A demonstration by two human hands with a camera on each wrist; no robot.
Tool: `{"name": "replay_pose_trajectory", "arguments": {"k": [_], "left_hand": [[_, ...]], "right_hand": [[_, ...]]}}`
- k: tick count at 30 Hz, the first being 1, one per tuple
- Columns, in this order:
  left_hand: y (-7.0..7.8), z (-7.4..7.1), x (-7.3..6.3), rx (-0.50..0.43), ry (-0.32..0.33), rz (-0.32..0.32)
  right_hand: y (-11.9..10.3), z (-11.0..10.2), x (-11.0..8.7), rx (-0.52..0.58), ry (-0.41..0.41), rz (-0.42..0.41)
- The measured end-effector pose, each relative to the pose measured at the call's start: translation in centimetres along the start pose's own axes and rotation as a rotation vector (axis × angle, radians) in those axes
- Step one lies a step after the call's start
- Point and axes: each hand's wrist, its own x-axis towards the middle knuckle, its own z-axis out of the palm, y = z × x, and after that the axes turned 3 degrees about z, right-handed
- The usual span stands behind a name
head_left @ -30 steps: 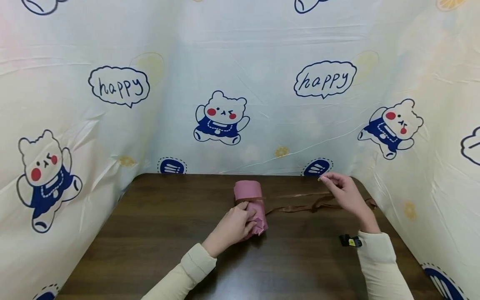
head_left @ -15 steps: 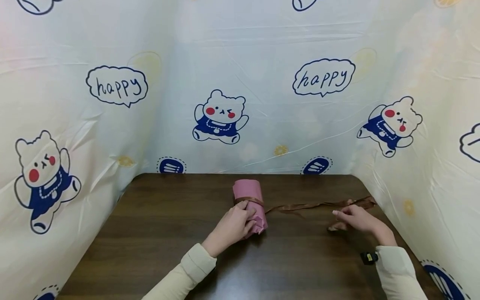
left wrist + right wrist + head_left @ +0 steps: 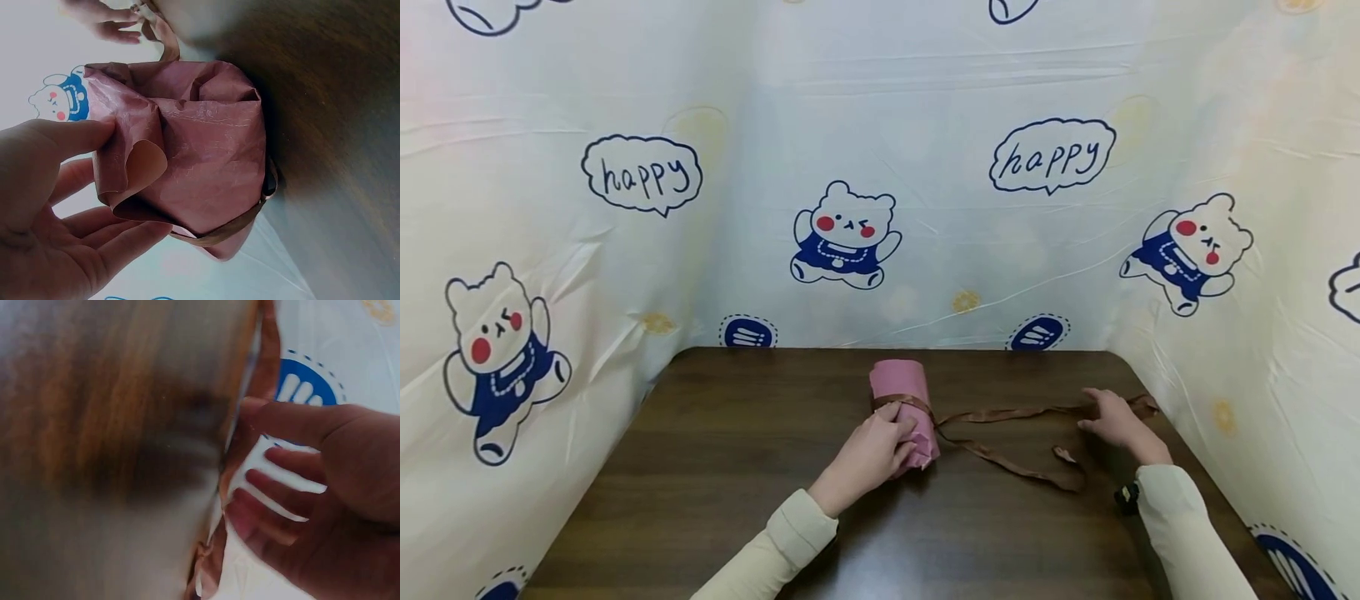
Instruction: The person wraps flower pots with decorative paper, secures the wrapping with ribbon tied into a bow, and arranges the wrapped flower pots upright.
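A pink paper-wrapped bundle lies on the table, a brown ribbon looped round its middle. My left hand holds the near half from the left; in the left wrist view its thumb lies on the folded paper and the fingers curl beneath. Two ribbon tails run right from the bundle, the nearer one curling back at its end. Over the far tail, at the right, hovers my right hand. In the right wrist view its fingers are spread and relaxed, fingertips right at the ribbon.
The dark wooden table ends at the back and right against a pale printed curtain. The ribbon's far end reaches the right table edge. A small black device sits at my right wrist.
My right hand drew one ribbon tail right and toward me, let it go on the table, then moved up to the other tail. The left hand stays on the bundle.
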Motion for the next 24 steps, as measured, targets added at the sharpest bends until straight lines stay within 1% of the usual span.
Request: {"name": "replay_pose_trajectory", "arguments": {"k": [2,5,9,12,15,19,22,24], "left_hand": [[0.0,0.0,0.0,0.002,0.001,0.004],[0.1,-0.1,0.0,0.007,-0.004,0.004],[0.2,-0.2,0.0,0.013,-0.017,-0.009],[0.2,-0.3,-0.1,0.018,-0.023,-0.015],[0.2,-0.2,-0.1,0.021,-0.024,-0.013],[0.1,0.1,-0.2,0.024,-0.004,-0.005],[0.1,0.2,-0.2,0.013,0.009,0.002],[0.0,0.2,-0.2,0.004,0.008,-0.001]], "right_hand": [[0.0,0.1,0.5,-0.028,-0.017,0.02],[-0.3,0.3,1.1,-0.033,-0.034,0.053],[-1.4,1.0,2.1,0.003,-0.053,0.037],[-3.2,1.3,3.0,0.061,-0.05,0.001],[-6.0,1.0,4.2,0.125,-0.004,-0.042],[-11.2,0.1,5.6,0.208,0.05,-0.145],[-15.3,-0.4,6.4,0.272,0.041,-0.219],[-17.8,-0.6,6.9,0.29,0.03,-0.261]]}}
